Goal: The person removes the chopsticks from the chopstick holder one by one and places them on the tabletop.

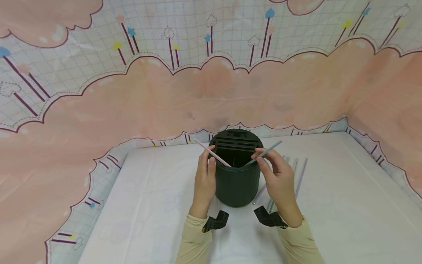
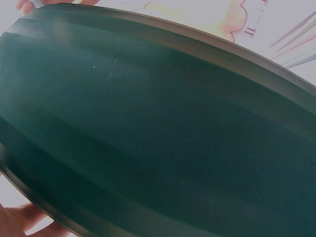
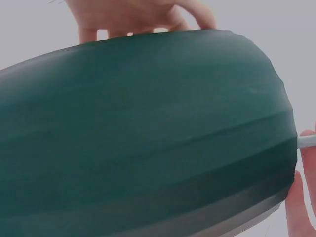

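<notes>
A dark green pen holder (image 1: 235, 187) stands on the table, with slots across the back of its top and a wide opening at the front. My left hand (image 1: 205, 179) grips its left side, as the right wrist view also shows with fingers on the wall. A pink pencil (image 1: 213, 154) leans out of the opening to the left, its lower end hidden inside. With thumb and fingertips, my right hand (image 1: 280, 179) pinches a pale blue pencil (image 1: 274, 146) slanting over the right rim, its lower end at the opening. The green wall (image 2: 148, 118) fills most of both wrist views.
Several pastel pencils (image 1: 301, 176) lie on the white table (image 1: 148, 205) right of the holder, partly behind my right hand and forearm. Black wrist mounts (image 1: 217, 220) sit on both wrists. A printed pink cloth (image 1: 197, 99) hangs behind the table.
</notes>
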`<action>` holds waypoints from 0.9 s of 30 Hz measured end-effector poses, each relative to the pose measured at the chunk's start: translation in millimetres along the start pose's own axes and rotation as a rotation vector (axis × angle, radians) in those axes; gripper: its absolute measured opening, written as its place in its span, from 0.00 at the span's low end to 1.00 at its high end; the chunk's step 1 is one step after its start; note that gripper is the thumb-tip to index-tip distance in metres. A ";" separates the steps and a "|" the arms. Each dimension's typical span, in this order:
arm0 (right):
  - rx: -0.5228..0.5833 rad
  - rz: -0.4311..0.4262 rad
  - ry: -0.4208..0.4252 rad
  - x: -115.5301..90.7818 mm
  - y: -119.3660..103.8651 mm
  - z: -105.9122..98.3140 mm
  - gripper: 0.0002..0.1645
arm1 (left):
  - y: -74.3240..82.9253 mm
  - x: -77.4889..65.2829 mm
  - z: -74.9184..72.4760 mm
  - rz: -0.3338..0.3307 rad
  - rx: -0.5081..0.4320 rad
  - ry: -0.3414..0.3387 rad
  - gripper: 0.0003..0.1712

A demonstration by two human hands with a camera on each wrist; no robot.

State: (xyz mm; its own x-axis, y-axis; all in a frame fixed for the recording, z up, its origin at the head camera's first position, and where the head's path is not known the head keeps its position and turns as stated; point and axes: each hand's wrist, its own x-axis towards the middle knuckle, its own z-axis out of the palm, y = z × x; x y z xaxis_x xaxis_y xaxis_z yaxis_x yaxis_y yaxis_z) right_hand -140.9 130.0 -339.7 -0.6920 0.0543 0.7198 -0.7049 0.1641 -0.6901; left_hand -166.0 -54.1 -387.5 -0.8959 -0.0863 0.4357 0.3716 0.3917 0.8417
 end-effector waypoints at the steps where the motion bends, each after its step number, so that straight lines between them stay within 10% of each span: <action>1: 0.020 -0.011 0.012 0.7 -3.9 -0.4 0.14 | 0.1 0.0 0.1 0.002 -0.001 -0.002 0.24; 27: 0.522 -0.088 0.407 10.5 14.0 -27.0 0.09 | -1.2 1.4 0.3 -0.002 0.008 0.003 0.24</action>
State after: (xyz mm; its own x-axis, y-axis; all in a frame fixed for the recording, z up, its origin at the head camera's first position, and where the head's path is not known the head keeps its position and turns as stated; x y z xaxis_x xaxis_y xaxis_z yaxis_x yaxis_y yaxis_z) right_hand -153.9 159.5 -339.8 -0.5867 0.4465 0.6756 -0.8096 -0.3075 -0.4999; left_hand -167.8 -54.5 -388.0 -0.8961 -0.0896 0.4347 0.3677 0.3985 0.8402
